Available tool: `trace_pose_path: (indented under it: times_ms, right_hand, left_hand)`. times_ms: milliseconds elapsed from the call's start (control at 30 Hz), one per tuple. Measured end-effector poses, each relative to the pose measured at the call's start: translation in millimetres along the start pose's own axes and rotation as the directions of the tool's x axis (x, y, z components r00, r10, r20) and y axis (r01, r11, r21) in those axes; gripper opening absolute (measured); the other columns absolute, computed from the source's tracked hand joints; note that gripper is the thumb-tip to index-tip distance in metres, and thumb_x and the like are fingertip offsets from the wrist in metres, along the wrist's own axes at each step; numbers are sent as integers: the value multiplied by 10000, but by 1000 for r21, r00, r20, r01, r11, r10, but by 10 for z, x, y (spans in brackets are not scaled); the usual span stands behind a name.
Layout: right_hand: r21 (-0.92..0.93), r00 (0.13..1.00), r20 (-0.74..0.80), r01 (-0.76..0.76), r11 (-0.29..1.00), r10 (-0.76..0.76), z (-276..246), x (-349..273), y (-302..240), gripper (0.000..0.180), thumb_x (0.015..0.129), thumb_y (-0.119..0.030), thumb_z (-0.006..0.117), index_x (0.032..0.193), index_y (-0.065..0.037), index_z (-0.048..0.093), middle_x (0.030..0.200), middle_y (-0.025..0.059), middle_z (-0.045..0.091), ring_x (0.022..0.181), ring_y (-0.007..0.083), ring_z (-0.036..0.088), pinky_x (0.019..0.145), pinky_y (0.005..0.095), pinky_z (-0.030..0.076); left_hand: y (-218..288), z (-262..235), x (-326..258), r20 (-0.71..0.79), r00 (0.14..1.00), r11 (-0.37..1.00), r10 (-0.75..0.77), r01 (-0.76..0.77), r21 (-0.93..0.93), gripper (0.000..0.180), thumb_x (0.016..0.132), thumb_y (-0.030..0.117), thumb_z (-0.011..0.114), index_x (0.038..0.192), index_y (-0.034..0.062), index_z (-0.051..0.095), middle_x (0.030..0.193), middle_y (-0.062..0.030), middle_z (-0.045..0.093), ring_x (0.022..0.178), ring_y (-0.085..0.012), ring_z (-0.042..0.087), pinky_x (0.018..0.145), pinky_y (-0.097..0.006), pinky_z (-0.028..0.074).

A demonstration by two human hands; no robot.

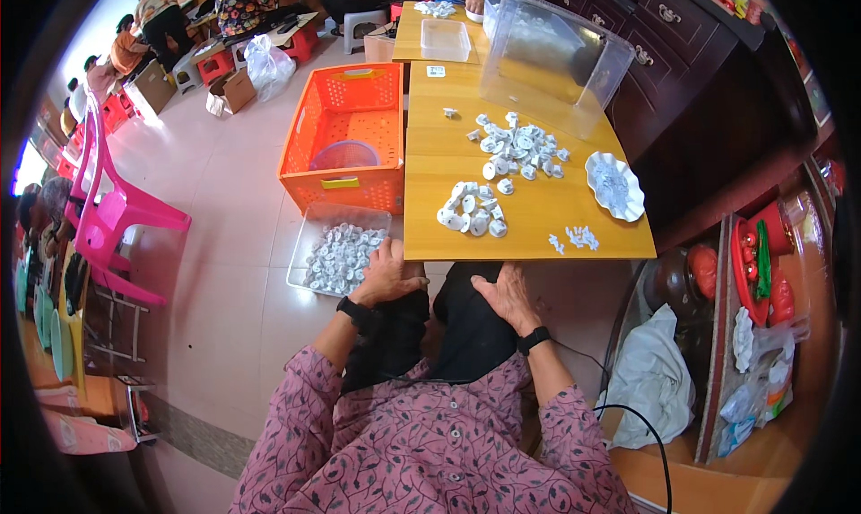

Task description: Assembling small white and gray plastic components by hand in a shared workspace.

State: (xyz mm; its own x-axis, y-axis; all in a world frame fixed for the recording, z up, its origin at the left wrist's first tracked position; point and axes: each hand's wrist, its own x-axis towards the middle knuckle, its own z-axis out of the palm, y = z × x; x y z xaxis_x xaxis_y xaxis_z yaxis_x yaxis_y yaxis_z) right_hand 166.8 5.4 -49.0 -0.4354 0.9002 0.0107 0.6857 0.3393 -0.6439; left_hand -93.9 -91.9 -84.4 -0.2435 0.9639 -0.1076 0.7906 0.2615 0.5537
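White plastic pieces (520, 146): lay on the yellow table (430, 155) in two loose groups plus one stray piece (450, 113). Judged light, stiff, smooth enough to slip, hardly fragile; seemed best taken singly, thumb and finger on the round rim. Nearer group (471, 211): perhaps a dozen or more, too overlapped for a sure count.
Tiny translucent bits (583, 238): two small clusters; lay toward the near edge; looked nearly weightless, suited to a fingertip pinch.
Wavy-edged dish (636, 196): one, white; held clear bits.
Clear tub (341, 213): one; stood left of the table; held many similar pieces.
Orange crate (386, 189): one; held one round bowl (345, 155).
Large clear box (547, 101): one; stood toward the far right.
Left hand (387, 270): rested unclenched on the left knee, beside the tub; gripped nothing visible.
Right hand (508, 296): lay relaxed on the right thigh, just by the table edge; gripped nothing visible.
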Motion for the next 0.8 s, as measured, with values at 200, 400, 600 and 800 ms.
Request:
trace_pose_path:
  times_ms: [200, 400, 600, 800]
  right_hand:
    - [-77, 999, 10, 32, 996, -31, 92, -17, -56, 931, 747, -380, 779, 1400, 64, 286, 1335, 362, 414, 1180, 529, 452, 1021, 579, 399]
    - [-62, 997, -6, 77, 995, -78, 110, -20, -23, 935, 750, -396, 775, 1414, 43, 284, 1351, 355, 401, 1199, 520, 440, 995, 596, 411]
    - [-29, 995, 48, 83, 996, -82, 84, -1, -110, 937, 754, -408, 772, 1414, 43, 282, 1355, 353, 382, 1205, 518, 435, 976, 614, 414]
    - [-75, 995, 34, 92, 993, -89, 108, -38, 31, 930, 757, -403, 773, 1405, 59, 291, 1332, 351, 386, 1177, 507, 445, 968, 602, 411]
  left_hand:
    - [-70, 46, 44, 66, 998, 1000, 10, -12, 24, 973, 725, 519, 813, 1527, 204, 359, 1538, -271, 240, 1371, -521, 284, 1031, -653, 374]
    - [206, -93, 82, 127, 992, 1000, -18, 21, -23, 877, 747, 492, 791, 1495, 221, 422, 1519, -264, 274, 1333, -487, 319, 1075, -606, 332]
    - [-25, 47, 286, 152, 946, 955, 285, -293, 35, 579, 800, 462, 749, 1311, 221, 625, 1374, -150, 519, 1269, -441, 371, 976, -543, 321]
    - [-106, 246, 390, 11, 902, 894, 432, -427, -137, 501, 819, 451, 726, 1269, 242, 653, 1243, -82, 624, 1090, -387, 552, 784, -530, 393]
